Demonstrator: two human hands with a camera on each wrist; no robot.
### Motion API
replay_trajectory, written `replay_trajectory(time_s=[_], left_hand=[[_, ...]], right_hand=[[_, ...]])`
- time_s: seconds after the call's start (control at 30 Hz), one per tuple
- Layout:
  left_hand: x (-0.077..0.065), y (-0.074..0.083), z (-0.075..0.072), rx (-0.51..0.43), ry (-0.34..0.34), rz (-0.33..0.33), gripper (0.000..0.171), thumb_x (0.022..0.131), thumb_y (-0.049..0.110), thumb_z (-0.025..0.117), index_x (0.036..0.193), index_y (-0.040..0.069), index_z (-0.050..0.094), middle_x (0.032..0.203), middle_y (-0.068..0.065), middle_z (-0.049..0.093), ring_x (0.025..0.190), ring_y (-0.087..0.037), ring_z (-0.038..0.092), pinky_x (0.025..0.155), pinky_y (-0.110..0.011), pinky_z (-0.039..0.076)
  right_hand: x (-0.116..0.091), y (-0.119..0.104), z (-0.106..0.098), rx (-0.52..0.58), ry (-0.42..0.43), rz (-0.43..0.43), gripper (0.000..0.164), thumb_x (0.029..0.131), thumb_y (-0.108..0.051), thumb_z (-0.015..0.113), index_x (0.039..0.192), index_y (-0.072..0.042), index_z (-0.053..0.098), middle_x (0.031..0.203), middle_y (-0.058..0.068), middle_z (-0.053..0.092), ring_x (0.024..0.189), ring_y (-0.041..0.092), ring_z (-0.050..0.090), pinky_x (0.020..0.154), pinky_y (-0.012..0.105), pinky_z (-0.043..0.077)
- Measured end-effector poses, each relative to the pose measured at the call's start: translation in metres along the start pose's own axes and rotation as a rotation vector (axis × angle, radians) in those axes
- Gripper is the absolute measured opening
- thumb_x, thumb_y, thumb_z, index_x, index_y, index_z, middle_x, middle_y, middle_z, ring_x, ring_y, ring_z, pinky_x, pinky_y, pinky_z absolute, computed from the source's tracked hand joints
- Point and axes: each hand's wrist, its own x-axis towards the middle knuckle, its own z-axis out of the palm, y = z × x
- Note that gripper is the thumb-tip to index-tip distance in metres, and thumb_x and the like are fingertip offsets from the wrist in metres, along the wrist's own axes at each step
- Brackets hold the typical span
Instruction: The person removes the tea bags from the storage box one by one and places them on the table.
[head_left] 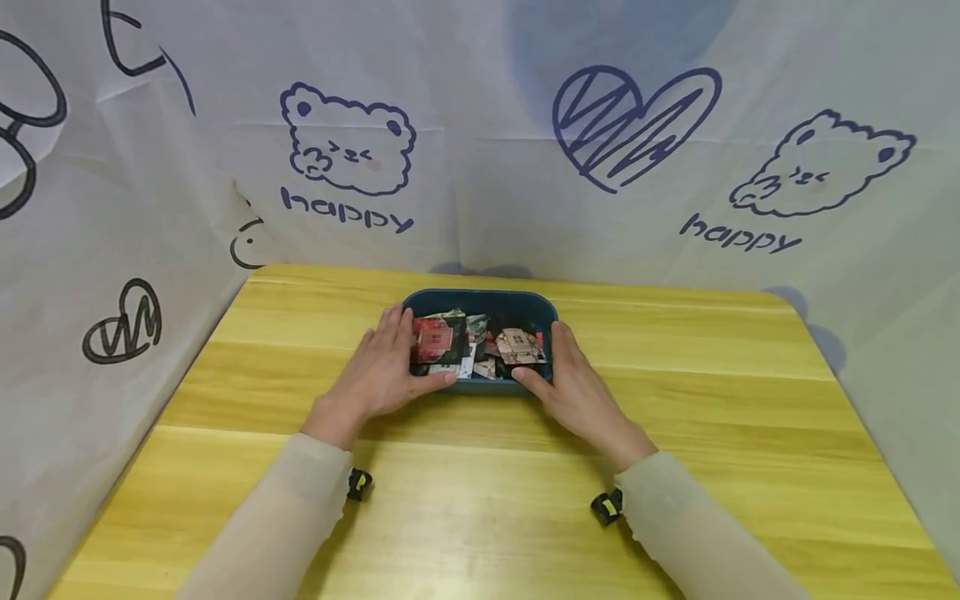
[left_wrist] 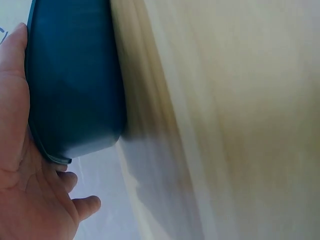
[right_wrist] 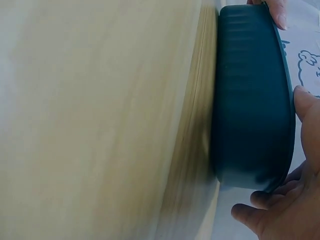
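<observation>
A dark teal oblong box (head_left: 495, 387) with rounded corners is at the far middle of the table. Inside lie several small flat printed packets, among them a red and black one (head_left: 437, 339) and a beige one (head_left: 521, 345). My left hand (head_left: 384, 367) grips the box's left end, thumb along the front rim and fingers along the side. At the opposite end my right hand (head_left: 581, 392) holds it the same way. Both wrist views show the box's smooth outer wall (left_wrist: 75, 75) close to the tabletop; whether its base touches the wood I cannot tell.
The yellow wood-grain table (head_left: 480, 492) extends to both sides and in front of the box. Behind it hangs a white cloth (head_left: 480, 100) with bear and heart drawings, close to the table's back edge. More cloth (head_left: 97, 433) hangs along the left.
</observation>
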Motion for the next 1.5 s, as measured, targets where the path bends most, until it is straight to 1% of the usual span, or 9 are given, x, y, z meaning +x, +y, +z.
replay_trajectory(time_s=[0.27,0.37,0.57,0.67,0.87,1.03,1.27,1.4,1.5], left_hand=[[0.003,-0.004,-0.009,0.001,-0.015,-0.037,0.137,0.083,0.092,0.054,0.168,-0.001,0.000,0.177,-0.021,-0.005,0.165,-0.036,0.000,0.130,-0.063,0.013],[0.005,-0.003,-0.011,0.003,-0.028,-0.034,0.137,0.083,0.091,0.055,0.168,-0.001,0.000,0.177,-0.021,-0.006,0.165,-0.037,-0.001,0.130,-0.064,0.013],[0.006,-0.003,-0.008,-0.034,-0.050,-0.023,0.140,0.081,0.095,0.052,0.168,0.000,-0.003,0.176,-0.019,-0.013,0.165,-0.035,-0.003,0.131,-0.060,0.011],[0.006,-0.005,-0.005,-0.049,-0.039,-0.030,0.141,0.079,0.096,0.052,0.168,0.002,-0.003,0.177,-0.016,-0.014,0.165,-0.034,-0.001,0.131,-0.058,0.014],[0.009,-0.003,-0.004,-0.081,-0.018,-0.022,0.142,0.078,0.096,0.053,0.169,0.002,-0.004,0.177,-0.015,-0.014,0.165,-0.036,0.006,0.131,-0.057,0.016],[0.009,-0.003,-0.005,-0.081,-0.035,-0.040,0.141,0.080,0.094,0.056,0.169,0.003,-0.004,0.177,-0.015,-0.014,0.165,-0.035,0.006,0.132,-0.056,0.016],[0.010,-0.003,-0.005,-0.106,-0.048,-0.054,0.140,0.080,0.094,0.056,0.169,0.006,-0.007,0.177,-0.012,-0.016,0.165,-0.035,0.004,0.132,-0.056,0.014],[0.009,-0.004,-0.004,-0.111,-0.045,-0.056,0.141,0.079,0.094,0.056,0.169,0.006,-0.007,0.177,-0.012,-0.016,0.164,-0.037,0.007,0.132,-0.056,0.015],[0.009,-0.004,-0.004,-0.113,-0.045,-0.057,0.141,0.079,0.094,0.056,0.169,0.006,-0.007,0.177,-0.012,-0.016,0.164,-0.039,0.009,0.132,-0.056,0.015]], right_hand=[[0.011,-0.004,-0.001,-0.024,-0.001,-0.019,0.104,0.104,-0.065,0.052,0.169,-0.004,0.000,0.176,0.023,0.002,0.163,0.040,0.014,0.127,0.060,0.027],[0.014,-0.004,-0.001,-0.033,-0.004,-0.018,0.104,0.104,-0.064,0.053,0.169,-0.003,0.000,0.176,0.024,0.003,0.162,0.040,0.014,0.127,0.060,0.027],[0.015,-0.004,0.001,-0.024,-0.015,-0.008,0.104,0.104,-0.063,0.053,0.169,-0.003,0.000,0.176,0.024,0.002,0.162,0.041,0.015,0.126,0.061,0.028],[0.015,-0.005,0.001,-0.032,-0.021,-0.009,0.104,0.104,-0.064,0.054,0.169,-0.002,0.001,0.176,0.025,0.003,0.162,0.043,0.016,0.126,0.062,0.028],[0.019,-0.007,-0.006,-0.088,-0.021,-0.016,0.102,0.105,-0.057,0.058,0.168,0.004,0.005,0.174,0.030,0.008,0.160,0.047,0.019,0.126,0.063,0.027],[0.023,-0.014,-0.012,-0.150,-0.065,0.007,0.100,0.105,-0.056,0.058,0.167,0.006,0.010,0.174,0.029,0.010,0.159,0.047,0.019,0.126,0.062,0.026],[0.029,-0.025,-0.022,-0.258,-0.096,0.049,0.096,0.105,-0.056,0.058,0.166,0.007,0.018,0.172,0.029,0.021,0.158,0.046,0.025,0.125,0.062,0.031],[0.034,-0.033,-0.029,-0.315,-0.059,0.022,0.088,0.106,-0.048,0.062,0.163,0.008,0.026,0.168,0.030,0.030,0.155,0.047,0.032,0.123,0.061,0.034],[0.040,-0.040,-0.033,-0.317,-0.017,-0.027,0.074,0.107,-0.038,0.062,0.160,0.008,0.037,0.165,0.029,0.038,0.152,0.045,0.039,0.122,0.060,0.038]])
